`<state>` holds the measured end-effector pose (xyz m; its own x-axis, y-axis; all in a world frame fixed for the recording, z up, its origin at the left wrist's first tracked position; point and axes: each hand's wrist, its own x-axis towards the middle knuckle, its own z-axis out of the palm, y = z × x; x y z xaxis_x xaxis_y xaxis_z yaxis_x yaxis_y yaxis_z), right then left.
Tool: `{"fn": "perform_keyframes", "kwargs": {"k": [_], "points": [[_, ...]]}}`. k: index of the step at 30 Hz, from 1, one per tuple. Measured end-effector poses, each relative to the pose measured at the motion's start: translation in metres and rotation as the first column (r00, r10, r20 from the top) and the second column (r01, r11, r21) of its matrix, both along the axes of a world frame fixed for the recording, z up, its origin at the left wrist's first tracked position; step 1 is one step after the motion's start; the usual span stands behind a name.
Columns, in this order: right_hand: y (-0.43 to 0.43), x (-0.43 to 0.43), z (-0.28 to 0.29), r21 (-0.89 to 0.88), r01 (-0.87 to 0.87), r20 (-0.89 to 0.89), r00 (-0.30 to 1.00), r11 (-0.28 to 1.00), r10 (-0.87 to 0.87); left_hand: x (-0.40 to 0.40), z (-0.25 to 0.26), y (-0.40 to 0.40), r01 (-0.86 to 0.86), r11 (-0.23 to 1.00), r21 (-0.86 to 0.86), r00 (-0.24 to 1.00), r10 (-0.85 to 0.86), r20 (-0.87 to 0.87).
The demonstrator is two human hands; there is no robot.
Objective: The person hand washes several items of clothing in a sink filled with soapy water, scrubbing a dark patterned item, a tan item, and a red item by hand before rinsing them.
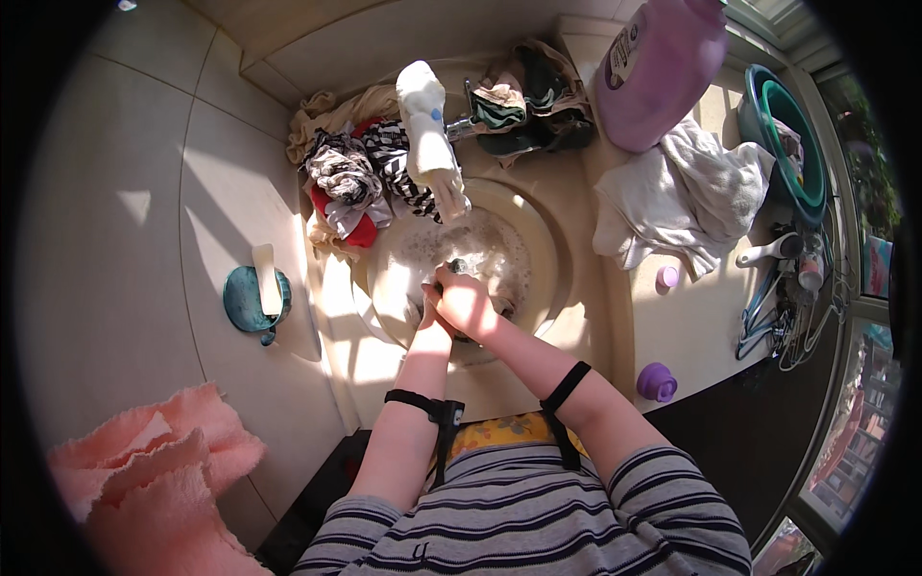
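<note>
Both of my hands are together over a round cream basin point(545, 248) of sudsy, greyish water. My right hand point(464, 301) is closed around a dark wet cloth point(457, 266), a bit of which shows past the knuckles. Pressed against it, my left hand point(431, 306) grips the same cloth, its fingers mostly hidden by the right. More dark fabric lies partly in the water below my wrists. A white sock-like cloth point(425, 122) with a blue spot drapes over the faucet area, its end hanging above the basin's far rim.
Crumpled laundry point(342, 176) is heaped at the back left, dark garments point(536, 101) at the back right. Along the right ledge are a purple detergent jug point(659, 72), white cloth point(684, 191), purple cap point(656, 382), nested basins point(756, 108) and hangers point(756, 317). A teal dipper point(245, 302) stands left.
</note>
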<state>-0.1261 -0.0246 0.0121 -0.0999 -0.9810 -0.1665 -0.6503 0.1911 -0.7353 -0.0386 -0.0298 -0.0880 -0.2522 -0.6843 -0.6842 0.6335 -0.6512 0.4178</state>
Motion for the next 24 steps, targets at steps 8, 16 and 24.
{"fn": "perform_keyframes", "kwargs": {"k": [8, 16, 24], "points": [[-0.012, -0.066, -0.016, 0.198, 0.071, -0.186, 0.982, 0.978, -0.033, -0.018, 0.027, 0.003, 0.346, 0.932, 0.109, 0.897, -0.362, 0.254], [0.019, -0.077, 0.046, 0.043, 0.029, 0.141, 0.989, 0.999, -0.035, -0.005, 0.103, -0.014, 0.371, 0.894, -0.252, 0.910, -0.296, 0.289], [0.034, -0.092, 0.112, 0.132, 0.442, 0.891, 0.340, 0.887, -0.301, 0.033, 0.028, 0.020, 0.802, 0.518, -0.298, 0.473, -0.246, 0.846]]}}
